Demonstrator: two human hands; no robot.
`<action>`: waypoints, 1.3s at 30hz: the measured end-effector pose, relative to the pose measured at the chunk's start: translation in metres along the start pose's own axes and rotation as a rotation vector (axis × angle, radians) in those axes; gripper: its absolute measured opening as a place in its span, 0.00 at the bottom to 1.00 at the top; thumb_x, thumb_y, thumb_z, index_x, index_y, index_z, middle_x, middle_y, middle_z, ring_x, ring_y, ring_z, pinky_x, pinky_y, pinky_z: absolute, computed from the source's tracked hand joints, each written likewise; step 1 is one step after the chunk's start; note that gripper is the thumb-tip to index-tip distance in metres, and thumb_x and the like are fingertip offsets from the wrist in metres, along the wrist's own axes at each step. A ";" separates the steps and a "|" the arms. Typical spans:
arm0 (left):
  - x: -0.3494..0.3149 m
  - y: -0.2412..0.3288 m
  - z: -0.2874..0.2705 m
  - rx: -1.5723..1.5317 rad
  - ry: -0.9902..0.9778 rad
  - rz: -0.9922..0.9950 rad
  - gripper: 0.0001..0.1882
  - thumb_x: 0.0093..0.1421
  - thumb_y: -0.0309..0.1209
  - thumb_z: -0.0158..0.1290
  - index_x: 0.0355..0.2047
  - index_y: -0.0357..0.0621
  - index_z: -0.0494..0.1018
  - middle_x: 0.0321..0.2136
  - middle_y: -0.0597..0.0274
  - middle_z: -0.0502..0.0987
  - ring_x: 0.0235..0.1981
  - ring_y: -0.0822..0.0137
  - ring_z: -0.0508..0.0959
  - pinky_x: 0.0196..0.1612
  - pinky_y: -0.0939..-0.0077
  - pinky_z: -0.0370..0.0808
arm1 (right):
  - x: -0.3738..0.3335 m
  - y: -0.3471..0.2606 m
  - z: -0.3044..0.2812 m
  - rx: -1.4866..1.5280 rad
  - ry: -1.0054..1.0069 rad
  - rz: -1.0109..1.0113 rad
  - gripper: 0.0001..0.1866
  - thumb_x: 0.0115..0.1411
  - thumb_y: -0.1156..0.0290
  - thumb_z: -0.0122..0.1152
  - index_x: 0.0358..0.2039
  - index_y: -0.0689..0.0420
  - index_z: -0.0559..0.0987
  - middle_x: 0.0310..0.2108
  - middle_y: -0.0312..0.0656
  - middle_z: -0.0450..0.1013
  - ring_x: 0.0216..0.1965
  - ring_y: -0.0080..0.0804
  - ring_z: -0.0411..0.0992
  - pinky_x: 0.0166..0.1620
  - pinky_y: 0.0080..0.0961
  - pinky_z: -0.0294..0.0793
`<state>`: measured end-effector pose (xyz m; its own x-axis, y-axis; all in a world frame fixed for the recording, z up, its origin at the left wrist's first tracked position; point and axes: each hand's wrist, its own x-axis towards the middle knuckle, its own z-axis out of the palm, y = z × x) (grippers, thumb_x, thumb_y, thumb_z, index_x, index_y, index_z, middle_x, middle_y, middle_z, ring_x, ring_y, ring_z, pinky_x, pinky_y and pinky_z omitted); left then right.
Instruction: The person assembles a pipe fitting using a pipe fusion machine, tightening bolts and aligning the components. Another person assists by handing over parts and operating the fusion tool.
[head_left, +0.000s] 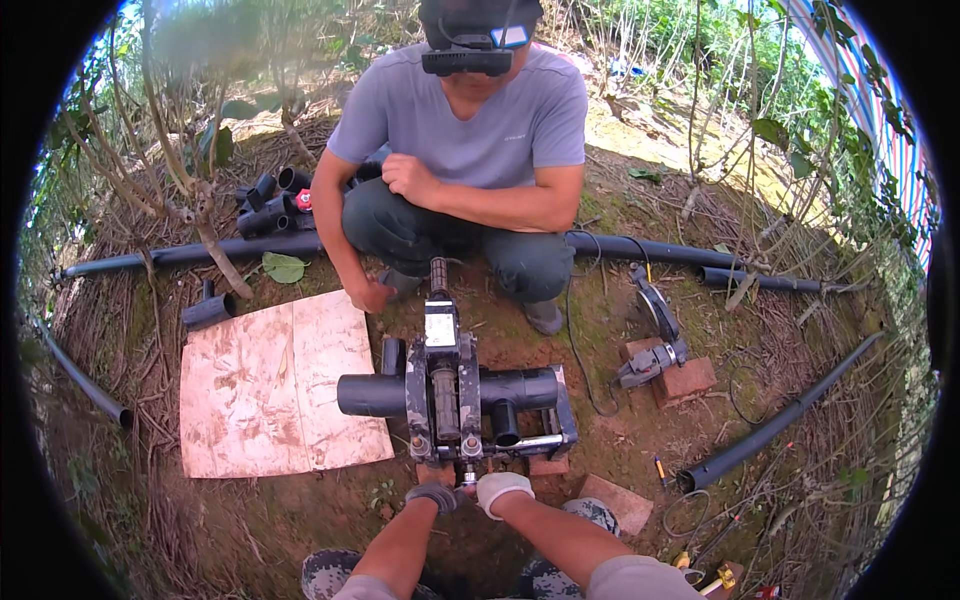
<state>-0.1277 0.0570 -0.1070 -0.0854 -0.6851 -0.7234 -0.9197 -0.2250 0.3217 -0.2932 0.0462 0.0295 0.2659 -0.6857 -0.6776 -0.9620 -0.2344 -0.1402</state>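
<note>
A pipe clamping machine (474,395) with dark, worn clamp rings stands on bricks in front of me. Across it lie a black plastic pipe piece (372,396) at left and a black tee fitting (507,424) at right. Between the clamps sits a power tool (440,328) with a white label and ribbed grip. At the machine's near side, my left hand (436,497), in a grey glove, closes at a silver metal fitting (468,476). My right hand (502,490), white-gloved, curls at the same fitting from the right. Their fingertips are partly hidden.
Opposite me squats a person (460,150) with one arm across the knees. A stained board (285,390) lies left. At right, a corded power tool (655,330) leans on bricks (688,382). Black pipes (780,425) and a pile of fittings (268,212) lie around.
</note>
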 end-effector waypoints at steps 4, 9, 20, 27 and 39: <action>-0.001 0.005 -0.001 0.001 -0.005 0.018 0.53 0.58 0.79 0.35 0.62 0.46 0.73 0.63 0.45 0.72 0.65 0.49 0.71 0.66 0.56 0.67 | -0.005 0.000 -0.005 -0.007 -0.022 0.009 0.29 0.69 0.42 0.49 0.53 0.51 0.83 0.56 0.48 0.77 0.57 0.47 0.76 0.57 0.43 0.75; 0.011 -0.005 0.006 -0.024 0.006 0.031 0.52 0.58 0.78 0.35 0.62 0.45 0.73 0.63 0.46 0.72 0.65 0.50 0.71 0.66 0.56 0.67 | 0.003 0.001 0.000 -0.018 -0.019 0.016 0.29 0.69 0.42 0.49 0.53 0.51 0.83 0.56 0.47 0.78 0.57 0.47 0.76 0.57 0.43 0.75; 0.015 -0.006 0.009 -0.034 -0.015 -0.001 0.53 0.58 0.78 0.36 0.63 0.43 0.72 0.63 0.45 0.72 0.65 0.51 0.72 0.66 0.56 0.68 | 0.010 0.002 0.008 -0.047 0.001 0.018 0.32 0.68 0.37 0.49 0.51 0.50 0.84 0.55 0.47 0.78 0.57 0.44 0.76 0.58 0.40 0.75; -0.004 0.009 -0.005 -0.023 -0.061 0.006 0.54 0.58 0.78 0.36 0.62 0.43 0.72 0.62 0.45 0.73 0.64 0.50 0.73 0.65 0.56 0.69 | 0.014 0.009 0.013 -0.026 0.004 0.025 0.32 0.67 0.36 0.50 0.51 0.50 0.84 0.55 0.47 0.79 0.57 0.44 0.77 0.58 0.40 0.75; -0.006 0.008 -0.004 -0.033 -0.024 -0.004 0.50 0.59 0.75 0.37 0.61 0.43 0.74 0.61 0.46 0.74 0.63 0.50 0.73 0.65 0.57 0.68 | 0.014 0.007 0.010 -0.055 0.006 0.007 0.26 0.70 0.45 0.50 0.52 0.51 0.84 0.55 0.47 0.78 0.56 0.45 0.77 0.56 0.40 0.76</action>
<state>-0.1332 0.0562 -0.0976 -0.0908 -0.6676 -0.7390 -0.9071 -0.2509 0.3380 -0.2973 0.0424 0.0118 0.2594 -0.6919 -0.6738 -0.9590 -0.2668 -0.0953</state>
